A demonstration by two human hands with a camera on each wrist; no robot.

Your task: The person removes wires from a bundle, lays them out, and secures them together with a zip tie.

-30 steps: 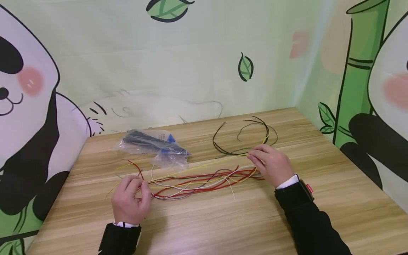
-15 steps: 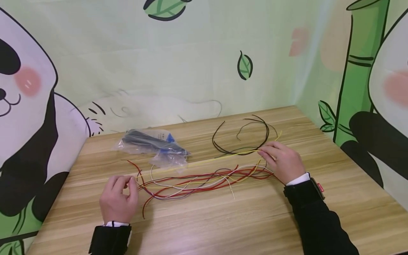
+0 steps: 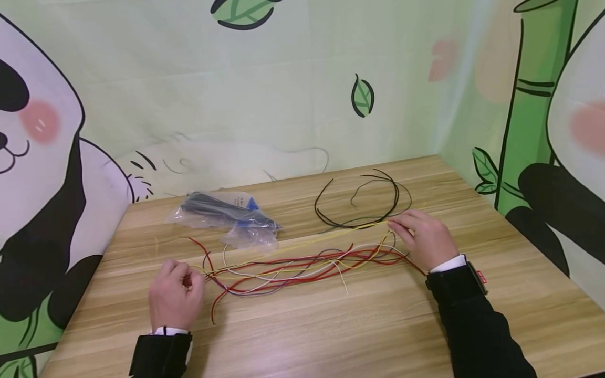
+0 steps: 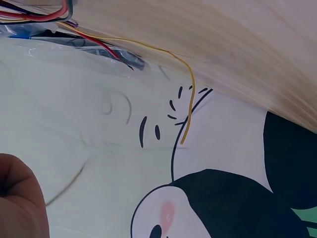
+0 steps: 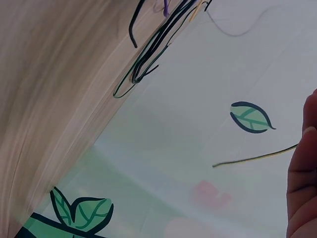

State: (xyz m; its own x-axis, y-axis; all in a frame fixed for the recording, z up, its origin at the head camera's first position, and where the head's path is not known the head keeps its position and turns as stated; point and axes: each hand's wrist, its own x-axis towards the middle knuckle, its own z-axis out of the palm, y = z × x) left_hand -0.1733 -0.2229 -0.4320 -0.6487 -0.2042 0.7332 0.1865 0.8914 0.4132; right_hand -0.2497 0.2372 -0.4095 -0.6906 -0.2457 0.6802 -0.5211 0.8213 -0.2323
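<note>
- Here's the yellow wire (image 5: 255, 158), strung between both hands, passing on the twelve o'clock side of a wire bundle (image 3: 302, 280).
- Right hand (image 3: 427, 241), between two and three o'clock from that bundle: thumb and forefinger pinching the yellow wire, one end poking out beyond them!
- Left hand (image 3: 176, 296), close to nine o'clock: fingers curled in, pinching the yellow wire too, fingertips partly hidden.
- The bundle, red, white, purple and more, sprawls across the wooden table (image 3: 331, 325).
- At one o'clock, black wires (image 3: 397, 196) curve round; at ten, a see-through plastic bag (image 3: 227, 210) with dark contents.
</note>
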